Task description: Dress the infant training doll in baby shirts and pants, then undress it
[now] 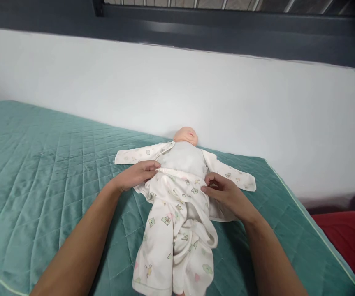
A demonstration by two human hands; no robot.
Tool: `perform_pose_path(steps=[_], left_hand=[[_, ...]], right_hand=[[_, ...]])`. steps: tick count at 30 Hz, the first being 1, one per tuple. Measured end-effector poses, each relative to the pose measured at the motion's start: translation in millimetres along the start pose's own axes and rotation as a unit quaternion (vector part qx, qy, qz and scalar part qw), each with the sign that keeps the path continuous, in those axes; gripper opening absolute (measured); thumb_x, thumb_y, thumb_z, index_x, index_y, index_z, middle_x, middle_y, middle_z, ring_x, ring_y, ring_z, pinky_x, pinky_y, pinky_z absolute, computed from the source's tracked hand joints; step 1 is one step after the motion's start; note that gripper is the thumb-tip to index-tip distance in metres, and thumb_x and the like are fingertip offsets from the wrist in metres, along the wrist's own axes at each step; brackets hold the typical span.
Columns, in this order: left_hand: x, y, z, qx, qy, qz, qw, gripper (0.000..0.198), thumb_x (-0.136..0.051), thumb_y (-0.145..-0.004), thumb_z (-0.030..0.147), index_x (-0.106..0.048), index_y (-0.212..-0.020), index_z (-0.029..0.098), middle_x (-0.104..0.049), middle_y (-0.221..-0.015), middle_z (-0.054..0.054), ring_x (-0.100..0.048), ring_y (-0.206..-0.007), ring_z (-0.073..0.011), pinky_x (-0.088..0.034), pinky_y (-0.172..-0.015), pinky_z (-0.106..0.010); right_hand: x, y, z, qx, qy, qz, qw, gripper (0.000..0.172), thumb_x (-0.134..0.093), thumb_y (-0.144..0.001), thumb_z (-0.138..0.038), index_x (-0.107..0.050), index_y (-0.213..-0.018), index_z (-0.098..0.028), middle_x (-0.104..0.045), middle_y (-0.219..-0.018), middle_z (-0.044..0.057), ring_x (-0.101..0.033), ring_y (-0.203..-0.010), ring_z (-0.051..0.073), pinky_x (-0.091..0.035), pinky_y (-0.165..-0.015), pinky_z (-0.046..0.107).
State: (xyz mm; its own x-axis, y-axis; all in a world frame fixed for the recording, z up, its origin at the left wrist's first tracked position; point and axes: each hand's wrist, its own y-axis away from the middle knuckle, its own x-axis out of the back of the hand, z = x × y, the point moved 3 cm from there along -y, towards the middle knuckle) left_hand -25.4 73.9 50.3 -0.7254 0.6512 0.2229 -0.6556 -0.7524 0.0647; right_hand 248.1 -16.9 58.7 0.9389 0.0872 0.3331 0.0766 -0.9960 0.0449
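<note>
A baby doll (pixel 186 135) lies on its back, its head towards the white wall. Its pale, plain torso (pixel 183 157) shows between the two sides of an opened white printed jacket (pixel 143 153), whose sleeves spread out to both sides. White printed trousers (pixel 161 230) cover the legs and reach up to the belly. My left hand (pixel 138 173) pinches the waistband at its left end. At the right end of the waistband, my right hand (pixel 222 191) has its thumb and fingers closed on the trouser fabric.
Under the doll is a green quilted cover (pixel 56 176) with a pale piped edge. The white wall (pixel 165 86) stands directly behind, below a dark window frame (pixel 196 31). Something red (pixel 346 238) lies beyond the right edge.
</note>
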Motion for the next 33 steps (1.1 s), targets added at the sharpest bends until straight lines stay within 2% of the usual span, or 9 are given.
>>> perform_pose_path(steps=[5,9,13,15,18,21,25,28,33], left_hand=[[2.5,-2,-2,-0.011,-0.038,0.010,0.999,0.032,-0.056,-0.087,0.046,-0.064,-0.097,0.017,-0.060,-0.082,-0.001,-0.051,-0.072,-0.0132,-0.040,-0.063,-0.022],[6.8,-4,-6,-0.009,-0.029,0.059,0.998,0.031,-0.059,-0.084,0.046,-0.065,-0.092,0.016,-0.060,-0.081,-0.001,-0.050,-0.071,-0.0130,-0.040,-0.064,-0.022],[10.0,-7,-15,0.016,-0.032,0.113,0.993,0.032,-0.059,-0.081,0.047,-0.065,-0.087,0.016,-0.060,-0.077,-0.001,-0.050,-0.069,-0.0140,-0.040,-0.061,-0.023],[9.2,-8,-18,0.026,-0.058,0.101,0.993,0.030,-0.057,-0.081,0.046,-0.064,-0.084,0.016,-0.058,-0.074,-0.001,-0.048,-0.065,-0.0133,-0.038,-0.058,-0.023],[4.3,-10,-18,0.023,-0.106,0.052,0.993,0.026,-0.055,-0.080,0.042,-0.058,-0.074,0.017,-0.053,-0.067,0.001,-0.044,-0.061,-0.0121,-0.034,-0.055,-0.022],[-2.2,-11,-12,0.029,-0.127,0.026,0.991,0.019,-0.057,-0.074,0.035,-0.054,-0.068,0.018,-0.053,-0.064,0.002,-0.046,-0.060,-0.0128,-0.034,-0.053,-0.023],[-9.3,-10,1,0.037,-0.113,0.018,0.993,0.012,-0.060,-0.064,0.028,-0.057,-0.069,0.017,-0.060,-0.067,0.000,-0.054,-0.065,-0.0164,-0.039,-0.055,-0.025],[-11.9,-10,5,0.029,-0.076,-0.001,0.997,0.012,-0.061,-0.062,0.025,-0.059,-0.070,0.016,-0.063,-0.071,-0.001,-0.058,-0.070,-0.0182,-0.043,-0.059,-0.025],[-15.9,-12,-2,0.017,0.071,-0.026,0.997,0.023,-0.062,-0.062,0.018,-0.064,-0.085,0.015,-0.067,-0.081,-0.002,-0.061,-0.079,-0.0184,-0.047,-0.068,-0.026]], right_hand=[[4,1,1,0.030,0.078,0.010,0.996,0.029,-0.064,-0.086,-0.043,-0.049,-0.074,-0.021,-0.042,-0.073,-0.004,-0.037,-0.069,0.012,-0.030,-0.062,0.026],[9,-4,19,-0.008,0.080,0.061,0.995,0.030,-0.061,-0.086,-0.043,-0.045,-0.071,-0.022,-0.043,-0.061,-0.006,-0.037,-0.058,0.011,-0.029,-0.056,0.025],[10,-11,37,-0.052,0.067,0.116,0.990,0.027,-0.059,-0.083,-0.039,-0.042,-0.070,-0.023,-0.046,-0.056,-0.007,-0.044,-0.051,0.012,-0.033,-0.052,0.026],[7,-15,41,-0.059,0.101,0.126,0.985,0.022,-0.057,-0.083,-0.036,-0.043,-0.072,-0.024,-0.049,-0.057,-0.007,-0.048,-0.052,0.013,-0.036,-0.054,0.026],[3,-17,39,-0.042,0.175,0.137,0.974,0.013,-0.054,-0.082,-0.032,-0.046,-0.076,-0.024,-0.052,-0.062,-0.006,-0.050,-0.058,0.014,-0.037,-0.058,0.028],[0,-16,33,-0.025,0.207,0.133,0.969,0.007,-0.054,-0.081,-0.030,-0.050,-0.082,-0.024,-0.056,-0.071,-0.004,-0.051,-0.067,0.015,-0.038,-0.063,0.028],[-3,-13,28,-0.047,0.142,0.084,0.985,0.011,-0.059,-0.077,-0.027,-0.054,-0.086,-0.023,-0.060,-0.078,-0.002,-0.054,-0.075,0.017,-0.041,-0.065,0.028],[-5,-11,25,-0.061,0.063,0.055,0.995,0.015,-0.062,-0.073,-0.022,-0.053,-0.085,-0.023,-0.060,-0.078,-0.003,-0.053,-0.074,0.016,-0.041,-0.062,0.026],[-10,-9,24,-0.058,-0.127,0.033,0.990,0.020,-0.062,-0.069,-0.015,-0.051,-0.084,-0.024,-0.058,-0.077,-0.006,-0.049,-0.064,0.011,-0.037,-0.057,0.023]])
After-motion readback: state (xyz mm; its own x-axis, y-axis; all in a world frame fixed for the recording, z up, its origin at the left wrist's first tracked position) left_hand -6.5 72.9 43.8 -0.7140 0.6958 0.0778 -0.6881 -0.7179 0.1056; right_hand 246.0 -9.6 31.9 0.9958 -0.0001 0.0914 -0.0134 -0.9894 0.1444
